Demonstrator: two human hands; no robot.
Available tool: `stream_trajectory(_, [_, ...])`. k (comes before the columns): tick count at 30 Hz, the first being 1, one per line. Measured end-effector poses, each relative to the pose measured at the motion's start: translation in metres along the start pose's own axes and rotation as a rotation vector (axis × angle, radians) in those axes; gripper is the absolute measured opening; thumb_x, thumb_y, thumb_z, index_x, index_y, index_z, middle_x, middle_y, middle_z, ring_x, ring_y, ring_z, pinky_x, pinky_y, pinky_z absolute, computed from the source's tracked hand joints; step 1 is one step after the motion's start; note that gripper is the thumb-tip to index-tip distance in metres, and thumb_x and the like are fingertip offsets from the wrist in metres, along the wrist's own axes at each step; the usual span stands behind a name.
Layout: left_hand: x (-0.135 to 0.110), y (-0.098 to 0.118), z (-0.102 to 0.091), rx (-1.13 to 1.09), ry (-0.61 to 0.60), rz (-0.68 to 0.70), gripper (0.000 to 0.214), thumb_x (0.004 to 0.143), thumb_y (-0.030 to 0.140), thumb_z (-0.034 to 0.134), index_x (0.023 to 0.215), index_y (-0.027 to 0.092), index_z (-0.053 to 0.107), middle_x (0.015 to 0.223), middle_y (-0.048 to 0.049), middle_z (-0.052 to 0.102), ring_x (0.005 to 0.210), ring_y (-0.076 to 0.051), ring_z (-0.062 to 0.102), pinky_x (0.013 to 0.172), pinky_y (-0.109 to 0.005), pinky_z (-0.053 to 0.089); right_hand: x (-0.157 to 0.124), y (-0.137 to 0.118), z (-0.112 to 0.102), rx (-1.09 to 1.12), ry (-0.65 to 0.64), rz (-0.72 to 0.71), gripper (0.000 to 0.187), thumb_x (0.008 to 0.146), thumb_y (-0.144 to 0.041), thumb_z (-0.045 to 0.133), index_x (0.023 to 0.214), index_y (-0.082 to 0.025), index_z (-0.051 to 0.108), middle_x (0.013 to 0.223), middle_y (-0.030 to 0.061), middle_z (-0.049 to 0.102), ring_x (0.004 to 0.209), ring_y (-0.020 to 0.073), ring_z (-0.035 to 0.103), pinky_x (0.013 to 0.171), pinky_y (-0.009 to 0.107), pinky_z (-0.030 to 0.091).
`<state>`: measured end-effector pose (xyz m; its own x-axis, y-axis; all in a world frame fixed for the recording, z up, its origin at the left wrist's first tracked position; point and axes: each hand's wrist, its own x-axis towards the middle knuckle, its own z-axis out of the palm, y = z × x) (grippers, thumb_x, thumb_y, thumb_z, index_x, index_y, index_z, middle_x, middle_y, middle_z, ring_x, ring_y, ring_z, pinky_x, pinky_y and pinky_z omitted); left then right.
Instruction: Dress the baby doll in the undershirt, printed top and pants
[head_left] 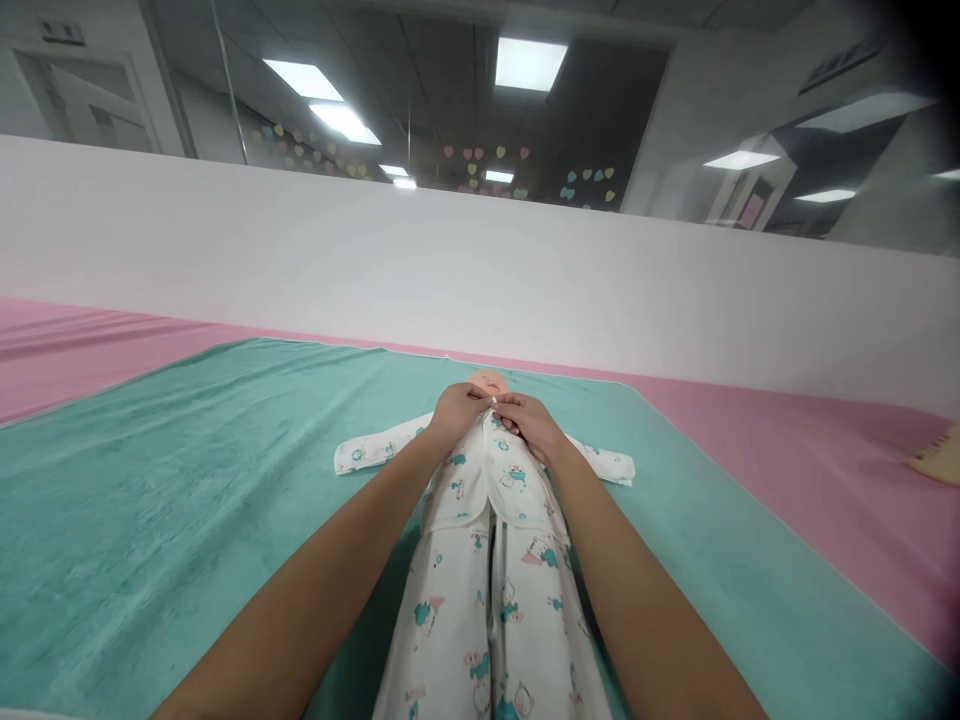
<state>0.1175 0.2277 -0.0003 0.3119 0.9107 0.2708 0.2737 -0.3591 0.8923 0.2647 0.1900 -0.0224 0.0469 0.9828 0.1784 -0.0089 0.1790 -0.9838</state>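
Note:
A baby doll (489, 380) lies on its back, dressed in a white pajama top (465, 490) and matching pajama pants (450, 610) with a small teal and pink print. Both sleeves of the top stretch out to the sides. At the neck of the top, my left hand (459, 408) pinches one front edge of the cloth. My right hand (529, 420) meets it there, its fingers closed on the other front edge. The fingertips almost touch and hide most of the collar. Below my hands the front edges lie together, then part near the hem.
A teal blanket (187, 500) spreads under the doll, over a pink sheet (795, 450). Behind it stands a low white wall (450, 270) with dark glass above. Part of a yellowish object (939, 458) shows at the right edge.

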Motion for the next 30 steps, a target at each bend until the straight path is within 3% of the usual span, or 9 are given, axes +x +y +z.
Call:
stream_trajectory(10, [-0.001, 0.0, 0.001, 0.045, 0.03, 0.019, 0.012, 0.069, 0.026, 0.063, 0.075, 0.016, 0.064, 0.082, -0.0045, 0.068, 0.078, -0.017, 0.061, 0.07, -0.026, 0.043, 0.004, 0.003, -0.003, 0.075, -0.001, 0.035, 0.021, 0.064, -0.025, 0.064, 0.081, -0.012, 0.063, 0.07, 0.0026, 0.06, 0.047, 0.0031, 0.039, 0.039, 0.017, 0.025])
stream_trajectory(21, [-0.003, 0.002, 0.0, 0.013, 0.02, -0.008, 0.012, 0.072, 0.025, 0.06, 0.077, 0.015, 0.063, 0.082, -0.0048, 0.068, 0.076, -0.015, 0.061, 0.066, -0.024, 0.044, 0.001, -0.003, 0.0, -0.01, 0.002, 0.011, 0.021, 0.063, -0.025, 0.064, 0.081, -0.015, 0.06, 0.065, 0.0008, 0.06, 0.046, 0.0041, 0.04, 0.039, 0.017, 0.026])
stream_trajectory(27, [-0.005, 0.007, 0.001, 0.064, 0.011, 0.003, 0.022, 0.07, 0.038, 0.062, 0.076, 0.017, 0.062, 0.084, -0.0039, 0.068, 0.077, -0.017, 0.06, 0.068, -0.026, 0.042, -0.001, -0.006, 0.003, -0.12, 0.003, -0.015, 0.019, 0.064, -0.022, 0.06, 0.082, -0.016, 0.058, 0.062, -0.0012, 0.058, 0.045, 0.0046, 0.038, 0.039, 0.017, 0.024])
stream_trajectory(30, [-0.006, 0.008, 0.002, 0.083, 0.023, -0.009, 0.016, 0.069, 0.031, 0.062, 0.077, 0.017, 0.06, 0.085, -0.0032, 0.067, 0.077, -0.016, 0.059, 0.067, -0.025, 0.041, -0.001, -0.005, 0.002, -0.132, -0.007, -0.025, 0.022, 0.065, -0.021, 0.057, 0.086, -0.018, 0.056, 0.062, -0.0023, 0.057, 0.046, 0.0052, 0.04, 0.041, 0.017, 0.026])
